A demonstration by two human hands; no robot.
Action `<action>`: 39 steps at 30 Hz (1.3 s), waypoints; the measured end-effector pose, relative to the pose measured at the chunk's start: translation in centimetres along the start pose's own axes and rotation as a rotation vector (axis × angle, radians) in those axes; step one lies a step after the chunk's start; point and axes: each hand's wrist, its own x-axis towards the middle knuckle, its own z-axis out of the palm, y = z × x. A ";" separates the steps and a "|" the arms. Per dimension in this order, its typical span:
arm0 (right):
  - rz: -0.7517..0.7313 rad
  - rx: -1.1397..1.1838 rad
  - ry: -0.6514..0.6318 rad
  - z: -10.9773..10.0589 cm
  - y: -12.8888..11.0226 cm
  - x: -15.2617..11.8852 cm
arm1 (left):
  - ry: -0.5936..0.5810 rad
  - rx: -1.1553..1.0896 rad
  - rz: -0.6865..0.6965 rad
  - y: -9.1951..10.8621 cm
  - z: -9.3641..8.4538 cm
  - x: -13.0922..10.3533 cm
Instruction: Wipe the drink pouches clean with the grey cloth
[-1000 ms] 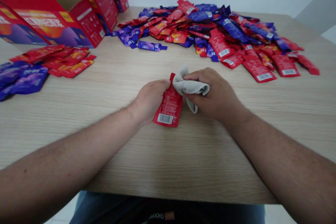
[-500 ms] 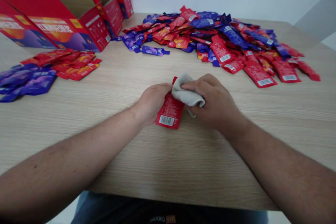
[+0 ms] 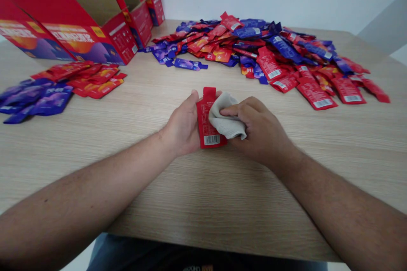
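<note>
A red sachet (image 3: pixel 203 115) with a white barcode near its lower edge lies across the fingers of my left hand (image 3: pixel 184 129), its narrow spout end pointing away from me. My left thumb is raised beside the sachet's left edge, and the fingers behind it are mostly hidden. In my right hand (image 3: pixel 260 129) a folded grey-white cloth (image 3: pixel 225 116) is pinched, pressed against the right side of the sachet's face. The cloth covers part of the printed text.
A wide heap of red and purple sachets (image 3: pixel 229 42) spreads along the back of the table (image 3: pixel 222 203). At the left lie smaller groups of purple sachets (image 3: pixel 47 99) and red sachets (image 3: pixel 95 78). Behind them stand open red cardboard boxes (image 3: pixel 79 42).
My left thumb has lifted off the sachet's upper end, baring the spout. The sachet now sits more upright and slightly farther away. The cloth has moved down over its right side.
</note>
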 end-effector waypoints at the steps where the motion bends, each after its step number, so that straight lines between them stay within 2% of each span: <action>1: 0.017 0.005 -0.016 0.2 0.1 0.0 | -0.012 0.011 -0.012 0.0 0.1 -0.2; 9: 0.077 0.042 -0.007 0.4 0.6 0.4 | 0.134 0.116 0.023 0.8 0.8 -1.1; 13: 0.184 0.008 0.008 0.1 1.3 0.8 | 0.167 0.197 0.030 1.0 0.4 -0.8; 18: 0.316 0.015 0.032 -0.2 2.2 1.0 | 0.106 0.362 0.037 2.0 -0.5 -0.5; 22: 0.240 0.064 0.027 0.2 3.0 0.7 | -0.040 0.709 0.035 4.0 -1.4 -0.7; 25: 0.193 0.094 0.034 0.7 3.5 0.4 | -0.044 1.008 0.026 6.0 -2.8 -1.0; 29: 0.194 0.111 0.000 1.1 3.6 0.2 | 0.119 1.536 0.178 9.5 -6.0 -1.6; 31: 0.213 0.122 -0.008 1.3 3.5 0.1 | 0.268 1.800 0.261 11.9 -8.2 -1.9; 35: 0.253 0.155 -0.013 1.5 3.2 0.1 | 0.508 1.836 0.293 17.9 -12.3 -2.5; 39: 0.268 0.176 -0.035 1.5 3.1 0.2 | 0.821 1.828 0.457 23.9 -14.5 -3.4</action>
